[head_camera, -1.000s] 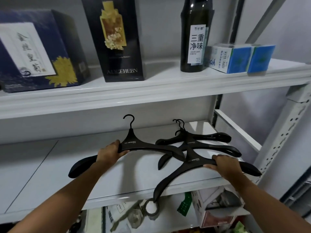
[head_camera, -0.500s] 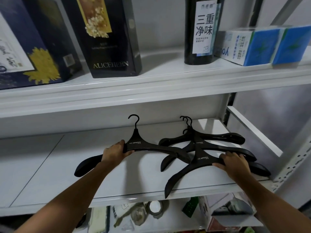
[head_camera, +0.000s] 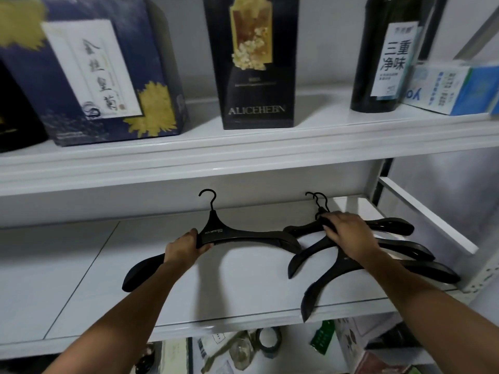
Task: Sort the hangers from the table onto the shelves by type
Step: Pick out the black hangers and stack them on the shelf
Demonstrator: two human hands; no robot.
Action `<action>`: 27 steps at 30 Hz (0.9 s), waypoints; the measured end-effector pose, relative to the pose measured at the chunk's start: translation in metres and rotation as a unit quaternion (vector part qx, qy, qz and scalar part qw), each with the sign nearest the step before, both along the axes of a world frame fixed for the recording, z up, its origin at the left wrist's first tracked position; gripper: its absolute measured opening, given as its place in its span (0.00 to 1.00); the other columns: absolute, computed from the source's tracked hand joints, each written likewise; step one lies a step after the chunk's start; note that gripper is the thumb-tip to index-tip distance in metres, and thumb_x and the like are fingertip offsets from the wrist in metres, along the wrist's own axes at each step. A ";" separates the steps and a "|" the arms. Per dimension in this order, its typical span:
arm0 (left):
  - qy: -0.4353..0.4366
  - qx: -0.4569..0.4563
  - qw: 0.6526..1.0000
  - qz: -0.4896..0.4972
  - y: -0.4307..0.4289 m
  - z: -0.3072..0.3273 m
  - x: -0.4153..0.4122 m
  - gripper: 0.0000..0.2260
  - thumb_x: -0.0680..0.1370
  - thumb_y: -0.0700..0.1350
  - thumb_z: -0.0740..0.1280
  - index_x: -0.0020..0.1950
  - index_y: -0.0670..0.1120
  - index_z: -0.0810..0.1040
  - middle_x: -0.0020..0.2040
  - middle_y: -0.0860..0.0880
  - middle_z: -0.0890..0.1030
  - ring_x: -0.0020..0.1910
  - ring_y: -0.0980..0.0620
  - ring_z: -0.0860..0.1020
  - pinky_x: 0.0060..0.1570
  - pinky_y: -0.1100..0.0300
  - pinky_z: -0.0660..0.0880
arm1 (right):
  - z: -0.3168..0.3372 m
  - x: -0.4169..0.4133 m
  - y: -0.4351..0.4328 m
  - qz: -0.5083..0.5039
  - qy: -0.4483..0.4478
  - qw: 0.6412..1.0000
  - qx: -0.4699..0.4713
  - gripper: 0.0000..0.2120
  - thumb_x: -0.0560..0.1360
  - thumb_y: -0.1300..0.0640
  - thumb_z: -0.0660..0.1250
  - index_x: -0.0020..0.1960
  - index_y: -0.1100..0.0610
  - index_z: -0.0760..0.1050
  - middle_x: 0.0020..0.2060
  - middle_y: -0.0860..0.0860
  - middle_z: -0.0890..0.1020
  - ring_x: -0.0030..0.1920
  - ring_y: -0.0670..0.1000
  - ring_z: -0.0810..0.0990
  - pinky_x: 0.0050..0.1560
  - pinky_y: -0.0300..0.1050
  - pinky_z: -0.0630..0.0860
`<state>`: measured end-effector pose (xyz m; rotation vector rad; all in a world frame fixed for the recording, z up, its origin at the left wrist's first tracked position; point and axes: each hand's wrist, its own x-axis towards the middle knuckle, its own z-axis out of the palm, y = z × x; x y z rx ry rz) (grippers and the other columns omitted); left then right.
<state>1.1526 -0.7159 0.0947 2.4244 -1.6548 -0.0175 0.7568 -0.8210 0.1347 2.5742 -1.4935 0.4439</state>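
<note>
Four black wide-shouldered hangers lie on the white middle shelf (head_camera: 81, 265). My left hand (head_camera: 186, 245) grips one hanger (head_camera: 243, 234) by its left arm, just beside the neck; its hook points to the back. To the right, three hangers overlap in a stack (head_camera: 405, 248), the front one (head_camera: 337, 276) jutting over the shelf edge. My right hand (head_camera: 348, 233) lies across the necks of the stack, fingertips curled over them near the hooks. The held hanger's right tip touches the stack.
The upper shelf carries a dark blue box (head_camera: 102, 76), a black ALICEHEBN box (head_camera: 256, 63), a dark bottle (head_camera: 386, 49) and blue-white cartons (head_camera: 453, 87). Below the hangers' shelf sit a tape roll (head_camera: 268, 344) and boxes. A white rail (head_camera: 426, 211) bounds the right side.
My right hand left the front hanger's right arm and moved up and left onto the necks of the stack. The left hand keeps its grip; the view came closer.
</note>
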 end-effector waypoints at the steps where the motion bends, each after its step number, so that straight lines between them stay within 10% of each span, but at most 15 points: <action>1: 0.001 0.001 1.000 0.002 0.002 0.000 0.007 0.20 0.74 0.66 0.61 0.45 0.49 0.64 0.46 0.48 0.79 0.48 0.45 0.78 0.39 0.57 0.66 | 0.007 0.020 0.002 0.026 -0.013 1.000 0.003 0.18 0.79 0.52 0.62 0.68 0.54 0.72 0.60 0.53 0.80 0.57 0.55 0.78 0.60 0.47 0.70; 13: -0.012 0.037 0.999 0.005 0.014 -0.011 0.079 0.22 0.76 0.63 0.60 0.54 0.44 0.69 0.52 0.46 0.80 0.53 0.45 0.78 0.46 0.55 0.70 | 0.021 0.190 0.035 0.119 -0.036 0.992 -0.020 0.17 0.79 0.54 0.63 0.66 0.57 0.75 0.59 0.56 0.80 0.54 0.59 0.80 0.57 0.50 0.72; 27: 0.009 0.096 0.994 -0.053 -0.026 -0.021 0.076 0.23 0.80 0.60 0.55 0.61 0.41 0.69 0.60 0.44 0.75 0.59 0.44 0.75 0.55 0.52 0.71 | 0.010 0.203 0.039 0.064 -0.037 0.997 -0.017 0.17 0.79 0.55 0.61 0.67 0.57 0.74 0.61 0.56 0.79 0.56 0.59 0.78 0.59 0.49 0.70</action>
